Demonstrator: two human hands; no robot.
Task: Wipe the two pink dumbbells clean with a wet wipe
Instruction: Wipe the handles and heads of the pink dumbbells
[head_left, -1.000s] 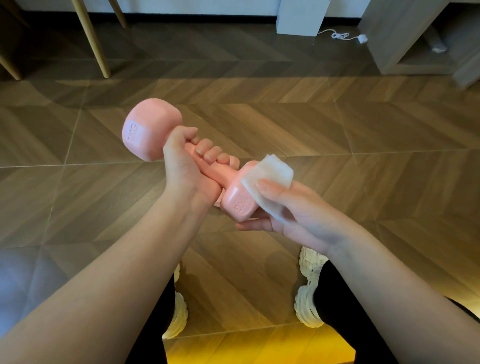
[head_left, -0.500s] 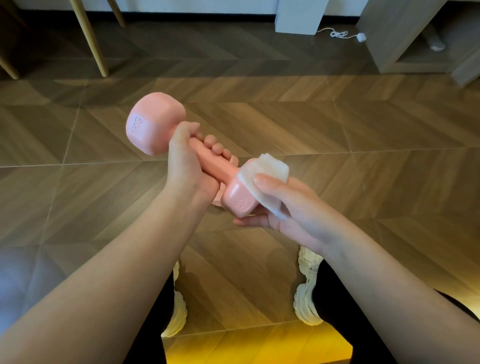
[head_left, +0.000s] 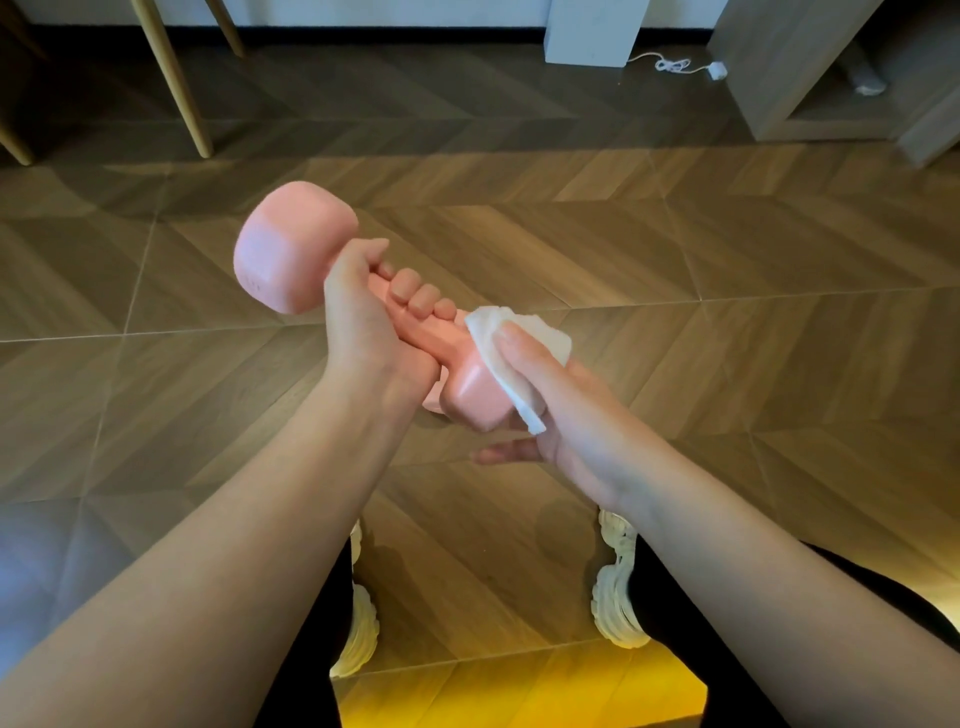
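One pink dumbbell (head_left: 296, 249) is in view, held in the air over the herringbone wood floor (head_left: 675, 260): the left hand (head_left: 363, 322) curls tight round its bar, the right hand (head_left: 566, 415) clasps the wet wipe (head_left: 483, 327) over the near head. Rigid, weighty and probably slick when damp, it is safest gripped by the bar; furniture legs (head_left: 171, 78) stand well back.

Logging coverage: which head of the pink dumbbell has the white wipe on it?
The nearer head, under the right hand's white wipe; the farther head is bare beyond the left hand.
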